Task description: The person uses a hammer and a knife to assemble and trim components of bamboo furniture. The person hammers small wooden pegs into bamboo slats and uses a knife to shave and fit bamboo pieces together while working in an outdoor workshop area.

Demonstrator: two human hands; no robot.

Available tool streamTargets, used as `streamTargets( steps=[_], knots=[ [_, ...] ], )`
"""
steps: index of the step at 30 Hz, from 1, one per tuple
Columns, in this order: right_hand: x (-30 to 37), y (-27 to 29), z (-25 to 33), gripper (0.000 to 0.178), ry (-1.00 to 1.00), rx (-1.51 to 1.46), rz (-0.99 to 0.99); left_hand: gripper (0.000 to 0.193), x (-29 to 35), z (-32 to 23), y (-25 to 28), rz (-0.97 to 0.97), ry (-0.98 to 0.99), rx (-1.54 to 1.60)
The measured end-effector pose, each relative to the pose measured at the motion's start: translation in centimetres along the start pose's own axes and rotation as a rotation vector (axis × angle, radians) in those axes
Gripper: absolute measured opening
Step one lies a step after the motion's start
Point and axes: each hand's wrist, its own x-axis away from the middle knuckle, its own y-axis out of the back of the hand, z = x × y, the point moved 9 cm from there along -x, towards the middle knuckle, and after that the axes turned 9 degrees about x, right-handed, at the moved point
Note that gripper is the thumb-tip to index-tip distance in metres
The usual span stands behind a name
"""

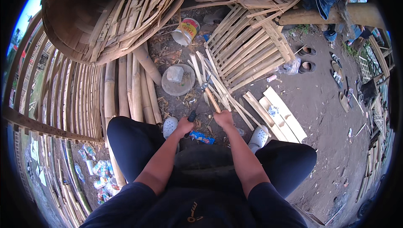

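My left hand is closed round the black handle of a tool whose slim far end is hard to make out against the soil. In my right hand is a wooden-handled tool, pointing away from me with a metal part at its far end. The two tools lean toward each other, and I cannot tell whether they touch. Just beyond them, pale split bamboo strips lie in a loose pile. Between my feet, close to my left hand, lies a blue packet.
A round slab bears a grey stone block. Beyond stand a bucket and a slatted bamboo panel. Split bamboo halves lie right, near sandals. Bamboo poles and a large woven basket are left.
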Motion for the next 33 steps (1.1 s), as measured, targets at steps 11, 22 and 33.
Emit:
streamTargets(
  steps=[11,22,33],
  knots=[
    [0.5,-0.6,-1.7,0.044,-0.037,0.041,-0.031,0.033,0.3,-1.9,1.3,-0.13,-0.076,-0.143],
    [-1.0,-2.1,-1.6,0.041,0.098,-0.033,-0.149,0.05,0.7,-2.9,0.2,0.015,0.086,-0.378],
    [0.1,-2.6,-3.5,0.042,0.013,0.043,-0.081,0.024,-0.6,-1.7,0.4,-0.109,0.144,-0.403]
  ],
)
